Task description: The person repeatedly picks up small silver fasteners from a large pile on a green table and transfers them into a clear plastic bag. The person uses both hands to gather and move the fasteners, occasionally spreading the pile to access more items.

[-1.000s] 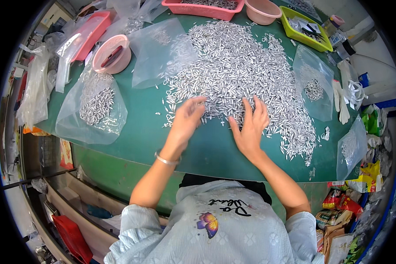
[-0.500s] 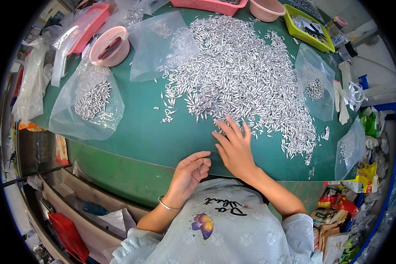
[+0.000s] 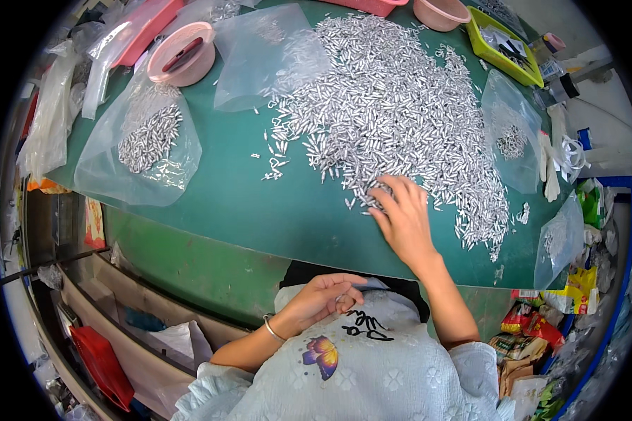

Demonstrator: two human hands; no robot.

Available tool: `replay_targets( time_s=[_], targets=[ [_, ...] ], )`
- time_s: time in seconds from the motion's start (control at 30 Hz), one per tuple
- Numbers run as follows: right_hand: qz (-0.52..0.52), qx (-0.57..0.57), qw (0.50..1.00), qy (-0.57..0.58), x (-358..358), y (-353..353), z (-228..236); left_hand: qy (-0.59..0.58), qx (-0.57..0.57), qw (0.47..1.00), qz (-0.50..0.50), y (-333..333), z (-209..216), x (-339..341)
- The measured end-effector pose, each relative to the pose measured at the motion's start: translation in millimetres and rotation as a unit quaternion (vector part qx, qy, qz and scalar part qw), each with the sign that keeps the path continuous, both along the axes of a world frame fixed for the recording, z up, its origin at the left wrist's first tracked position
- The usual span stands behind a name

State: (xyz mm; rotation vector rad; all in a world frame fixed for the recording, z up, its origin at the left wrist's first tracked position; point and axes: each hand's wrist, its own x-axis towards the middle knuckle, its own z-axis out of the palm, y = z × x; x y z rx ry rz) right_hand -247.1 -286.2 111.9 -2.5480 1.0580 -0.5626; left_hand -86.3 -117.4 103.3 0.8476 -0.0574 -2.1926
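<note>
A broad heap of small silver pointed metal pieces (image 3: 393, 91) lies on the green tabletop (image 3: 260, 217). At the heap's near edge my right hand (image 3: 406, 221) reaches down with its fingers apart and bent, the fingertips touching loose pieces. My left hand (image 3: 323, 300) is off the table's near edge, just in front of my shirt. Its fingers are curled in, with the index finger straighter than the others. Whatever lies inside them is hidden.
Clear plastic bags with metal parts lie left (image 3: 147, 140) and right (image 3: 511, 137). A flat bag (image 3: 267, 67) touches the heap. A pink bowl (image 3: 200, 63) holds a red-handled tool (image 3: 182, 55). A yellow-green tray (image 3: 502, 49) stands far right. Below left is an open drawer (image 3: 140, 309).
My left hand has drawn back from beside the table edge toward my shirt. My right hand has shifted right along the heap's near edge. The whole view has tilted slightly.
</note>
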Motion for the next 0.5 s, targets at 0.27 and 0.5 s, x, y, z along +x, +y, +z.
replay_targets(
  time_s=[0.27, 0.5],
  targets=[
    [-0.065, -0.006, 0.993, -0.102, -36.4, -7.3, -1.3, 0.086, 0.1, 0.991, 0.036, -1.9, -25.5, -1.7],
    [-0.082, 0.011, 0.987, -0.139, -30.8, 8.8, 13.7, 0.155, 0.04, 0.985, -0.057, -20.9, -10.6, -3.9]
  ],
)
